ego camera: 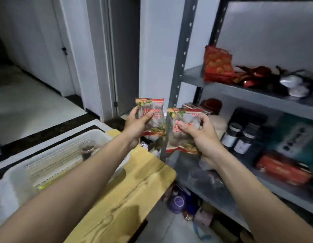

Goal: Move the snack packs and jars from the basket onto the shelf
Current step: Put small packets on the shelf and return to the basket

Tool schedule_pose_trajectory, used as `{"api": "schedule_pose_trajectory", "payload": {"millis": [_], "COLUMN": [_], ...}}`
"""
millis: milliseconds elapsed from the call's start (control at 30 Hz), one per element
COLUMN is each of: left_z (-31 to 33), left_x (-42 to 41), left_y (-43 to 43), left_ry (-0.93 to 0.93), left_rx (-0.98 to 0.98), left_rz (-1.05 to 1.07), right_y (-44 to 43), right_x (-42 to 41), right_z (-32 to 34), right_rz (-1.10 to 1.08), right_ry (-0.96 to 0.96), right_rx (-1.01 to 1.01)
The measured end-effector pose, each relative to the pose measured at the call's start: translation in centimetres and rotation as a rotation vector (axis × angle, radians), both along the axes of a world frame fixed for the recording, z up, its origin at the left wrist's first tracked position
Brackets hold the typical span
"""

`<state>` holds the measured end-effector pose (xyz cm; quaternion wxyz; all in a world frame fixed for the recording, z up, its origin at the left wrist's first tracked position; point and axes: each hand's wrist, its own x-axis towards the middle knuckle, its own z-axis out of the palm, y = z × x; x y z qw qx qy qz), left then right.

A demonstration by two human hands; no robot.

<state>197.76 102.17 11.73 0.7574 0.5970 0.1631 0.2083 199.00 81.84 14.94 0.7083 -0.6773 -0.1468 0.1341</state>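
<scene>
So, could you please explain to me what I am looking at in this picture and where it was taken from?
There is no machine here. A person wears one wide-angle camera on the head, and it looks forward and down along both bare arms. The left hand grips the left snack pack, and the right hand grips the right snack pack. Both packs are held up in the air near a grey metal shelf, which carries an orange pack on one level and dark jars on the level below. At the lower left a white basket with a clear jar in it sits beside a wooden tabletop.
</scene>
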Motion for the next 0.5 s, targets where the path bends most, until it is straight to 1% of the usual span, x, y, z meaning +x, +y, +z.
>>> {"api": "schedule_pose_trajectory", "payload": {"millis": [167, 200, 300, 500], "left_z": [3.5, 4.0, 6.7, 11.1], "left_x": [2.5, 2.8, 4.7, 8.4], "left_y": [-10.1, -11.0, -17.9, -33.2], "left_ry": [-0.023, -0.025, -0.055, -0.11], "left_rx": [0.03, 0.048, 0.072, 0.012], "left_rz": [-0.17, -0.177, -0.264, -0.406], "right_y": [-9.0, -9.7, -16.1, -30.8], "right_x": [-0.5, -0.6, -0.4, 0.7], "right_z": [3.5, 3.8, 5.2, 8.4], "right_rz": [-0.177, -0.185, -0.282, -0.47], "right_ry": [-0.138, -0.139, -0.164, -0.19], "right_rx": [-0.019, -0.025, -0.031, -0.069]}}
